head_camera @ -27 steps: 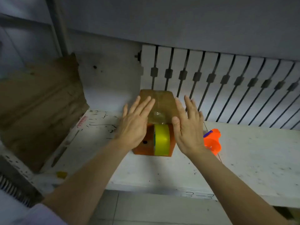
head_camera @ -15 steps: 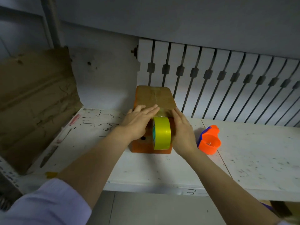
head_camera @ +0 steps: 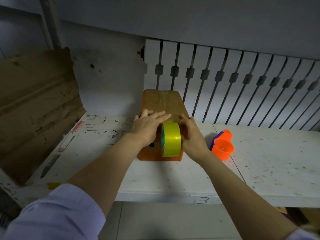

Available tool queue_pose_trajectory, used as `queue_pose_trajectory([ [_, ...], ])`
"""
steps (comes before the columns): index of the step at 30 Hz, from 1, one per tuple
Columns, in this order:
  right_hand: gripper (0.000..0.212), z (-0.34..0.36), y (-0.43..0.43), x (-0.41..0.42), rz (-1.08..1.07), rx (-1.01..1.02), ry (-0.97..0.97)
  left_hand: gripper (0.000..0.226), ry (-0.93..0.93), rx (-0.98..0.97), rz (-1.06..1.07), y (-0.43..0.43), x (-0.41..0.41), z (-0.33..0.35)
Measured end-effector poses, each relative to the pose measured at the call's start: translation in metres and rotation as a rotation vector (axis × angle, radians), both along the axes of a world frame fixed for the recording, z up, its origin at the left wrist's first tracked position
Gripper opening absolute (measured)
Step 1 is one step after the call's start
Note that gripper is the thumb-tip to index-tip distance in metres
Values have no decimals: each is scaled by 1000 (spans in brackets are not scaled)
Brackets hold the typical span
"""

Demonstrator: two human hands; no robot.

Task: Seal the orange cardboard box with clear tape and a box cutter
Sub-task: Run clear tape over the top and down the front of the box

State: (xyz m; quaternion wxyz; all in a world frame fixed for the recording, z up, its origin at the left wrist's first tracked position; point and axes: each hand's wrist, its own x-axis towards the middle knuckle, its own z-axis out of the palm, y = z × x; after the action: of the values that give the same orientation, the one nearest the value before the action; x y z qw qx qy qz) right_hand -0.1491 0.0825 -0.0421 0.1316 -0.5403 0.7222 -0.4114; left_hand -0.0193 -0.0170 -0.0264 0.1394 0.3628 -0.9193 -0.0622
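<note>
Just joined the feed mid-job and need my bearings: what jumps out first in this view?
The bright yellow-green tape roll stands on edge at the near end of the orange cardboard box, in the middle of the white workbench. The left hand and right hand press flat on the box either side of the roll. An orange and blue tool lies just right of the box.

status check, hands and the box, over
Left hand and right hand both flat on the orange box, pressing at its near end. Tape roll hangs at the front. Orange cutter to the right, untouched.
</note>
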Motion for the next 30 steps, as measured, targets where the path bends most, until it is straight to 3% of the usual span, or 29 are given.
queue_pose_trajectory([
  [2,19,5,7,11,-115,-133,-277,85,4,-25,-13,-3,1,0],
  [4,33,10,12,27,-294,-238,-335,85,1,-41,-22,-6,1,0],
  [6,46,12,14,40,-256,-182,-454,86,-19,-47,-21,-7,1,1],
  [9,28,13,20,53,-83,-64,-687,80,-42,-45,-43,-9,2,3],
  [15,27,13,17,63,-144,-102,-696,78,-63,-47,-41,-10,3,5],
  [23,32,5,21,66,-245,42,-701,77,-56,-51,-12,-8,1,2],
  [30,25,-6,30,69,-206,109,-892,78,-41,-39,-7,-6,1,2],
])
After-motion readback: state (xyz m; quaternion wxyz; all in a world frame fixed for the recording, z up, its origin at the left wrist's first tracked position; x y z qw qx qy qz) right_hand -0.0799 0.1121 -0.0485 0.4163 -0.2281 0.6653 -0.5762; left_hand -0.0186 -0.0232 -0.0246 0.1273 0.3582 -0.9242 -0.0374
